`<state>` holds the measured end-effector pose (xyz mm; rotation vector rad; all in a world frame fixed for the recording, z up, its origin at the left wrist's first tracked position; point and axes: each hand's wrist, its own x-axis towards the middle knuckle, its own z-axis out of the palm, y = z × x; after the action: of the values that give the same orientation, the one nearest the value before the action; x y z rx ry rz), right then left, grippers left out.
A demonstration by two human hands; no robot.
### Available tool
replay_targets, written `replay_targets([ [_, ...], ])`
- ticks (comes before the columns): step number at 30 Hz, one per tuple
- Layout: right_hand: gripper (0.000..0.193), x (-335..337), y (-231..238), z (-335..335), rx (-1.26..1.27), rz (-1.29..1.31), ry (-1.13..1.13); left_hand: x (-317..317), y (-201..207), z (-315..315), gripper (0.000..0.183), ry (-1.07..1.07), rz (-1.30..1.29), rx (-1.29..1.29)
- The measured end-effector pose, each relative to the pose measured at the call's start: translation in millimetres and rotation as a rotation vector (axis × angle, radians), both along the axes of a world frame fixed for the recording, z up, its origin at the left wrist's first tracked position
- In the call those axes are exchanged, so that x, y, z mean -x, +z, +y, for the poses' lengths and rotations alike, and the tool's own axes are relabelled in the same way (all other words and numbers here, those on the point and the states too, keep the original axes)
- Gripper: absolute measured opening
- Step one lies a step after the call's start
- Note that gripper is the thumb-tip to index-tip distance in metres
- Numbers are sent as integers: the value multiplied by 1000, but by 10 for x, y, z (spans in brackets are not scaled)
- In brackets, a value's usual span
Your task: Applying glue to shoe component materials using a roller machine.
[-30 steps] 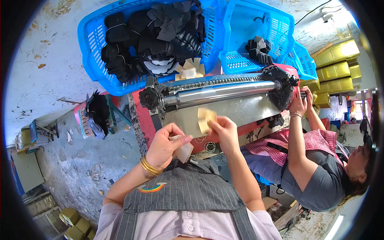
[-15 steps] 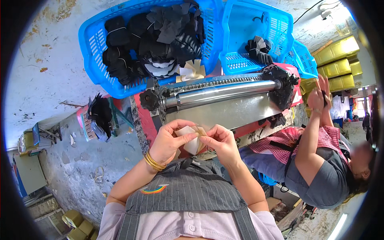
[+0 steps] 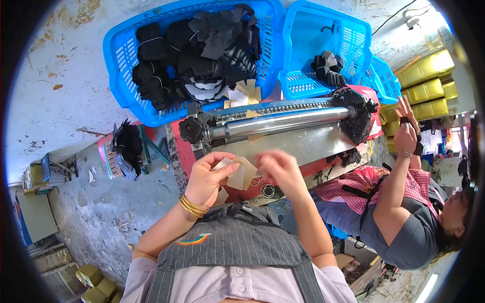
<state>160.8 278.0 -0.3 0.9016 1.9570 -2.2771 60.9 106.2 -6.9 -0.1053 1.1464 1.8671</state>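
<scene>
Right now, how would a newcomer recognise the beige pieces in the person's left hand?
Below the left end of the metal roller, find the left hand wearing gold bangles. It pinches the beige pieces, whereas the tan pile beyond the roller lies unheld.

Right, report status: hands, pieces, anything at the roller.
Left hand pinching flat beige pieces. Right hand close by, motion-blurred, grip unclear. Another tan piece at the steel roller.
</scene>
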Motion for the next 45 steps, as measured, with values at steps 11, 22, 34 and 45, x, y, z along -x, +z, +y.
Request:
replay_targets([
  [11, 16, -116, -48, -248, -90, 109, -88, -38, 46, 61, 19, -125, 311, -27],
  [22, 16, 246, -131, 32, -360, -23, -459, -21, -18, 3, 18, -13, 117, 79],
  [34, 12, 185, -568, 175, -159, 34, -410, -68, 62, 58, 12, 8, 249, 31],
  [45, 22, -168, 71, -302, 462, 57, -114, -124, -20, 57, 29, 82, 1893, 81],
])
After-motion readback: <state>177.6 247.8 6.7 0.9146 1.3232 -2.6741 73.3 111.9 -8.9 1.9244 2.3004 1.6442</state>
